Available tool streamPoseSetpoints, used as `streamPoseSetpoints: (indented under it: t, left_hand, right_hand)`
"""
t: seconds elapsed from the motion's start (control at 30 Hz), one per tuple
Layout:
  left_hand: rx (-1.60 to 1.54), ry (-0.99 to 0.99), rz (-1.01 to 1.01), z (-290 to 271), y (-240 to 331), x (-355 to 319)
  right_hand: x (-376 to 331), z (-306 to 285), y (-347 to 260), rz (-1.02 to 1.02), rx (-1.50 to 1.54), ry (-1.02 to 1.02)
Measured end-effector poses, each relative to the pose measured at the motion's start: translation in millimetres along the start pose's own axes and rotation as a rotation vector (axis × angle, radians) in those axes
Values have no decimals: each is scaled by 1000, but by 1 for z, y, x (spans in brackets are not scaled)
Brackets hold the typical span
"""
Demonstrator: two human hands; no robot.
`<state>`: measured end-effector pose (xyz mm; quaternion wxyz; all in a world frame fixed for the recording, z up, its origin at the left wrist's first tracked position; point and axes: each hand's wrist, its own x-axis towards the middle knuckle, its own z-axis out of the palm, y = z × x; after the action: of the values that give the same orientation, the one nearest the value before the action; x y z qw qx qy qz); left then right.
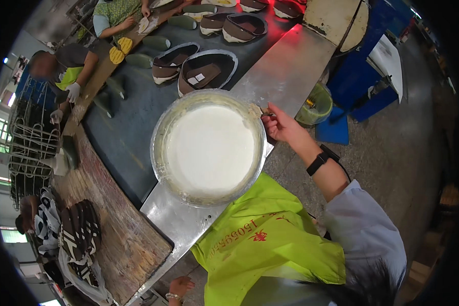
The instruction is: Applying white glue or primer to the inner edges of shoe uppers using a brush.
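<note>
A round metal basin (158,153) holds smooth white liquid (211,148), its inner wall coated with dried residue. My right hand (280,124) is at the basin's right rim, fingers closed round a small brush-like tool (255,110) with a tan, crusted end. Most of its handle is hidden by the fingers. Low in the picture, away from the basin, my left hand (182,286) hangs beside the table edge with fingers loosely apart, holding nothing visible. Beyond the basin, brown shoe uppers (207,71) stand on the dark belt (125,125).
Metal ledge (285,64) borders the belt under the basin. A worn wooden board (122,229) lies at left, with striped dark shoe pieces (79,229). Green shoe lasts (137,60) line the far side. Two co-workers (76,64) are across. A greenish bucket (316,104) stands right.
</note>
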<state>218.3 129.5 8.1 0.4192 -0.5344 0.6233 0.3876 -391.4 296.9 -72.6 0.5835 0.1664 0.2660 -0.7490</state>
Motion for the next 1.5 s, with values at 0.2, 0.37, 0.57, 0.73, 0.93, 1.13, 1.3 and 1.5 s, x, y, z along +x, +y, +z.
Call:
streamPoseSetpoints:
  t: [0.2, 0.37, 0.57, 0.73, 0.93, 1.13, 1.3, 1.5]
  left_hand:
    - [-388, 885, 560, -34, 69, -50]
    - [-137, 1266, 1307, -74, 228, -105]
    - [-408, 1025, 1550, -89, 283, -110]
    - [-396, 1032, 1410, -90, 258, -103]
    - [-313, 1069, 1409, -95, 249, -101]
    - [-171, 1160, 1374, -92, 251, -98]
    - [-147, 1157, 1351, -93, 251, -92]
    - [-235, 1137, 1396, -92, 244, -85]
  right_hand:
    - [-25, 47, 7, -251, -44, 136]
    - [-81, 140, 66, -411, -305, 80]
    - [-71, 176, 135, -46, -198, 11]
    - [-65, 187, 161, 138, -112, -71]
    - [-67, 185, 174, 151, -190, -24]
    - [-65, 180, 177, 108, -308, -41]
    - [-67, 183, 177, 83, -341, -3]
    - [-64, 179, 172, 19, -395, 31]
